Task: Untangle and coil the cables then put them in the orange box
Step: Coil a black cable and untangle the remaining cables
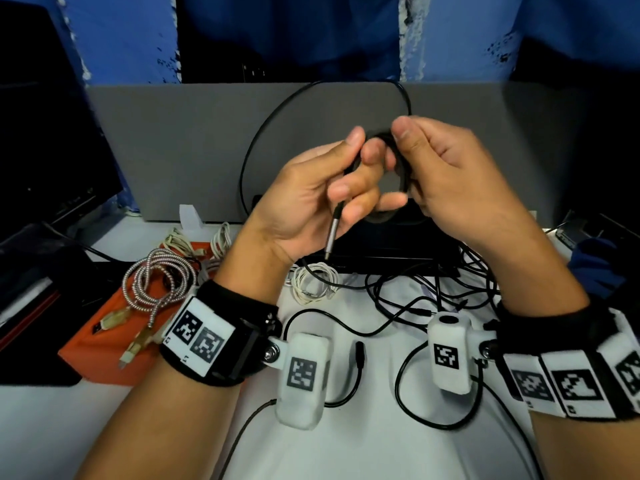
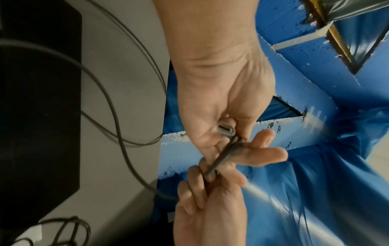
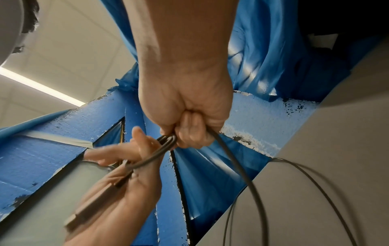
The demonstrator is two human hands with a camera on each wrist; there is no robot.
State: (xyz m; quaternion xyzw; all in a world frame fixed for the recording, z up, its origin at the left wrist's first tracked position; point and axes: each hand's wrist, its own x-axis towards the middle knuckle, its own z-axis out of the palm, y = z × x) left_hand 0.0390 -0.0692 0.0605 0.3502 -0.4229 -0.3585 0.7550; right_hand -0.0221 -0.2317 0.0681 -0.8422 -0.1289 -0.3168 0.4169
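Looping up above the desk, the black cable point(image 1: 273, 123) sat partly coiled between both hands: the left hand point(image 1: 311, 199) curled round its plug end, the right hand point(image 1: 446, 174) pinching the small coil. The orange box point(image 1: 104, 341) lay lower left, a braided cable point(image 1: 156, 282) on it.

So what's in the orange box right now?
A braided cable lies coiled on the orange box; white cables sit behind. The left wrist hides the box's near right part.

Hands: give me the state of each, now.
Left hand: gripping the black cable near its plug end.
Right hand: pinching the same cable's small coil.
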